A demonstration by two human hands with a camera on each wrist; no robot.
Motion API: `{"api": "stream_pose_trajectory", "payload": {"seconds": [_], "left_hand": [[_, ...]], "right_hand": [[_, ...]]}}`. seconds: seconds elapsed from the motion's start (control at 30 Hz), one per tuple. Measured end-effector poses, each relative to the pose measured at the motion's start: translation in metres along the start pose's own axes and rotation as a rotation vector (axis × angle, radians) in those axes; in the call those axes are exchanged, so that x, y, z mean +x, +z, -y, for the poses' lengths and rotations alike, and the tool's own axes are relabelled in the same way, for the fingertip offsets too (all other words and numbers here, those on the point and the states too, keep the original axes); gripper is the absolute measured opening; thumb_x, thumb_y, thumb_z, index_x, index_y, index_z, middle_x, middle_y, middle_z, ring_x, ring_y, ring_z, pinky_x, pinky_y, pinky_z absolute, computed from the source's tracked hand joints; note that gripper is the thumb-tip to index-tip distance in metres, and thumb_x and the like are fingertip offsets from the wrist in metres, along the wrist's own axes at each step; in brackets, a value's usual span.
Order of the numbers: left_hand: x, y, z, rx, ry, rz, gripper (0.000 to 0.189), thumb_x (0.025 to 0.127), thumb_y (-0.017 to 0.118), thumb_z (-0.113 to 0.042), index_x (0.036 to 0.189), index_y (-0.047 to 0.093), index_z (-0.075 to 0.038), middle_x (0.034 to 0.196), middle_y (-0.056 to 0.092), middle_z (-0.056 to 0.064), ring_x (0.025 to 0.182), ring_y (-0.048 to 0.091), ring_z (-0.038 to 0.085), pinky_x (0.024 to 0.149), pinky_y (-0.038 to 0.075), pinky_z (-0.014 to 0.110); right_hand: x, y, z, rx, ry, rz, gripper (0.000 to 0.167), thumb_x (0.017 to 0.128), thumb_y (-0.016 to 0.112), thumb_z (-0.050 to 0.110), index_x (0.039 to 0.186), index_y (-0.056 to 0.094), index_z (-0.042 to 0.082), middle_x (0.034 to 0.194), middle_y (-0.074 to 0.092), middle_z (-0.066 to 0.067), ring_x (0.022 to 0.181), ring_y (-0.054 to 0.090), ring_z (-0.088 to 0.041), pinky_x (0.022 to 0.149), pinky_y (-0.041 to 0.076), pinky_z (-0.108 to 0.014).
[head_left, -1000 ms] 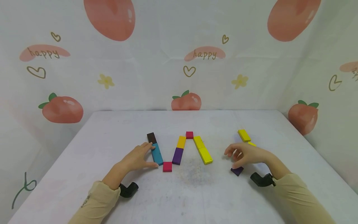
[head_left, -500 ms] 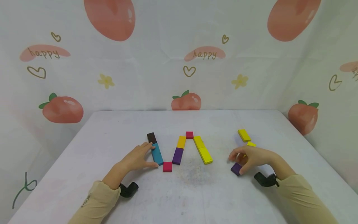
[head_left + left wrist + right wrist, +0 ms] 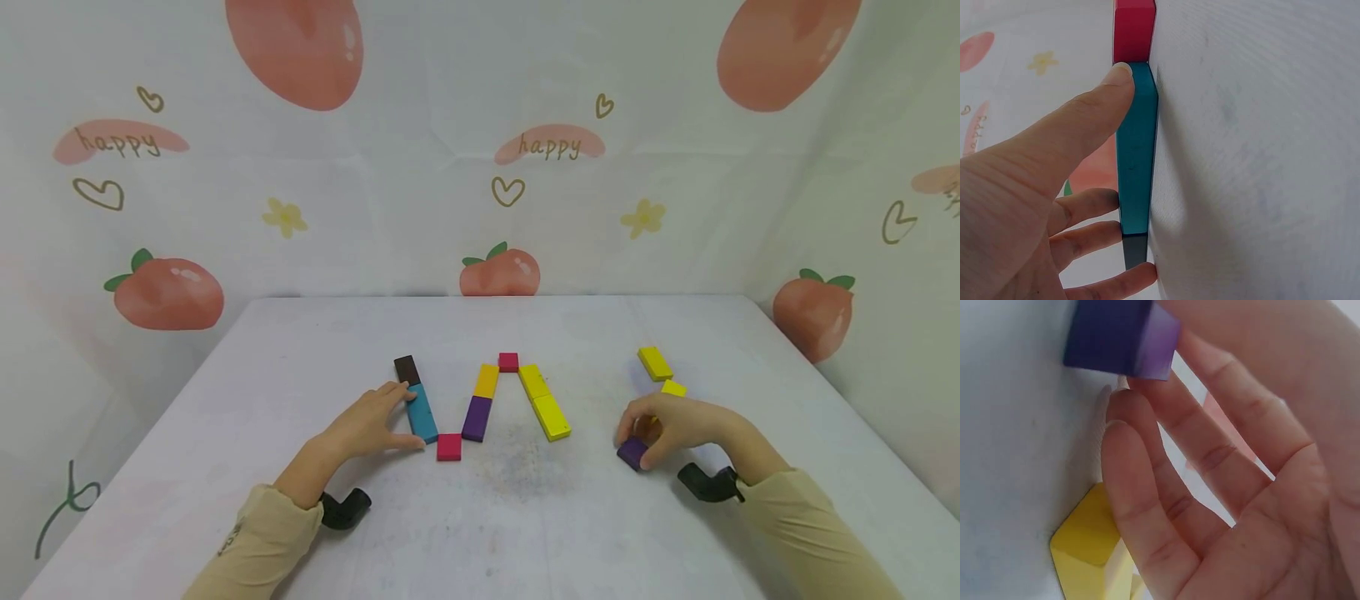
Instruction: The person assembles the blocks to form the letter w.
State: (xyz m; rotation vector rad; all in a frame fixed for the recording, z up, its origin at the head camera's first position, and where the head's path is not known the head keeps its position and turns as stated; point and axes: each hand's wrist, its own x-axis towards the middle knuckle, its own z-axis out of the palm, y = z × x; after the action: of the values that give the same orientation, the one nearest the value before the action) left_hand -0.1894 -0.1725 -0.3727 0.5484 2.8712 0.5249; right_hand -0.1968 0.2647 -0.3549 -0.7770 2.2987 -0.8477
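My left hand rests at the left end of a zigzag of flat wooden blocks. Its thumb touches the blue block near the red block, and its fairly straight fingers lie along the blue block and the dark brown block. Over on the right, my right hand pinches a dark purple block between thumb and fingers, close to the tabletop. The right wrist view has this purple block at the top, with a yellow block beyond the fingertips.
The zigzag continues with a second purple block, an orange-yellow block, a far red block and two yellow blocks. Another yellow block lies behind my right hand. A printed cloth hangs behind the white table.
My right hand has moved down and slightly right onto the purple block, and its thumb and fingers have closed round it. The left hand has stayed in place.
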Motion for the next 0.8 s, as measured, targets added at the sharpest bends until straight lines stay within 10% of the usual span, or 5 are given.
{"api": "stream_pose_trajectory", "payload": {"seconds": [0.8], "left_hand": [[-0.0011,-0.0004,0.0005,-0.001,0.021,-0.016,0.084,0.075,0.075,-0.043,0.136,0.042,0.004,0.142,0.040,0.025,0.127,0.041,0.045,0.105,0.037,0.056]], "right_hand": [[0.0056,0.0043,-0.0058,-0.086,-0.060,-0.096,0.030,0.076,0.077,0.020,0.101,0.065,0.010,0.093,0.062,-0.002,0.081,0.053,-0.007,0.070,0.050,-0.017]]}}
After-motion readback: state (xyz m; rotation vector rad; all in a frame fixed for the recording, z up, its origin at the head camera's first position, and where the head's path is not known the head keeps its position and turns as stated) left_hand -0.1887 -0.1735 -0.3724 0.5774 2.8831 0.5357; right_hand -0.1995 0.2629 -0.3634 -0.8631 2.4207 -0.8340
